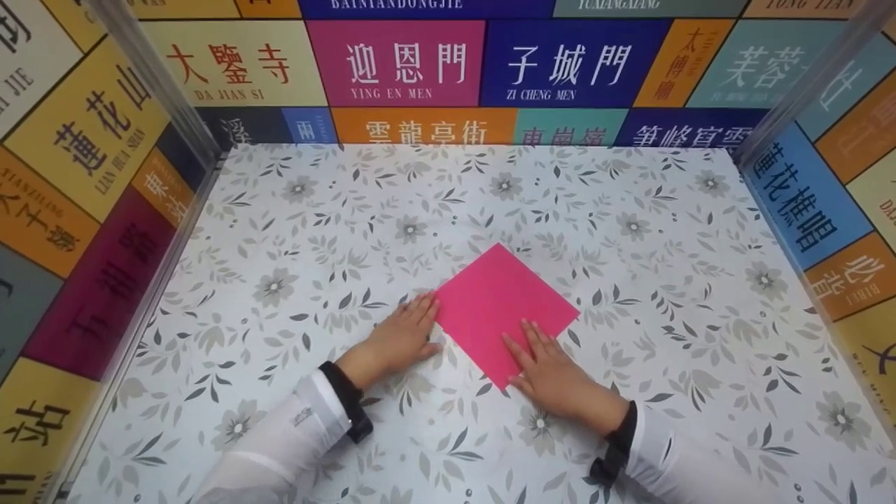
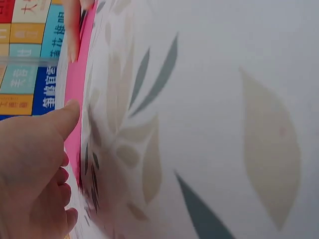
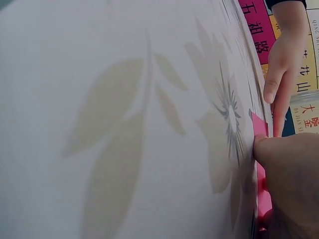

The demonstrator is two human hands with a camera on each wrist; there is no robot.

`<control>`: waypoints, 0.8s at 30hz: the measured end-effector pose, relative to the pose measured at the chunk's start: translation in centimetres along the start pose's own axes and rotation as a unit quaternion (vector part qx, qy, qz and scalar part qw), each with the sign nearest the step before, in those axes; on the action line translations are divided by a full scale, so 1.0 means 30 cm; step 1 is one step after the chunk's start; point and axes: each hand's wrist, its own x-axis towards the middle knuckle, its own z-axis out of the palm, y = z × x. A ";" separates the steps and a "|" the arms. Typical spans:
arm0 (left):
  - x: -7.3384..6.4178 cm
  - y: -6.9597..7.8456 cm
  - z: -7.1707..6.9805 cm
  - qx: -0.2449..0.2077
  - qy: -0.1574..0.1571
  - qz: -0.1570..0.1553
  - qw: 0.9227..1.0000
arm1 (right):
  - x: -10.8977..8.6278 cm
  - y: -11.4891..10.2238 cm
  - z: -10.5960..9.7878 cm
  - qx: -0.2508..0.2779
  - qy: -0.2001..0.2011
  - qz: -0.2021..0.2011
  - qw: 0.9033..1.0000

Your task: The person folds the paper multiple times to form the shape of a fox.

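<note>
A square sheet of pink paper (image 1: pixel 490 301) lies flat on the floral-patterned table, turned so that its corners point up, down and to the sides. At its left corner, my left hand (image 1: pixel 402 332) rests with the fingertips touching the edge and the fingers straight. My right hand (image 1: pixel 553 374) lies over the lower right edge, its spread fingers resting on the paper near the bottom corner. In the left wrist view the paper (image 2: pixel 75 89) shows as a thin pink strip beyond the left thumb. The right wrist view has the right hand (image 3: pixel 294 174) over the paper's edge.
The tabletop (image 1: pixel 336 217) has a white cover with grey leaves and flowers. Panels of coloured blocks with Chinese lettering stand along the back (image 1: pixel 406 66), the left side (image 1: pixel 84 175) and the right side (image 1: pixel 826 203). Dark bands circle both wrists.
</note>
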 end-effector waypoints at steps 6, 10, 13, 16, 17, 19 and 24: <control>-0.044 -0.080 -0.005 -0.033 -0.005 -0.033 0.999 | 0.000 0.000 0.005 0.002 0.009 -0.009 1.000; -0.053 -0.103 0.003 -0.034 -0.003 -0.031 0.999 | 0.001 0.002 0.005 -0.003 0.007 -0.003 1.000; -0.048 -0.109 0.009 -0.032 -0.002 -0.029 0.999 | 0.000 0.002 0.002 -0.002 0.004 0.000 1.000; -0.041 -0.108 0.012 -0.030 -0.002 -0.019 0.999 | -0.001 0.002 0.002 0.000 0.001 0.003 1.000; -0.038 -0.107 0.012 -0.030 -0.003 -0.014 0.999 | -0.001 0.003 0.002 -0.001 0.002 0.003 1.000; -0.035 -0.105 0.015 -0.030 -0.003 -0.006 1.000 | -0.001 0.003 0.004 -0.001 0.003 0.001 1.000; -0.027 -0.108 0.020 -0.022 -0.012 -0.001 1.000 | -0.004 0.003 0.002 -0.008 0.008 -0.001 1.000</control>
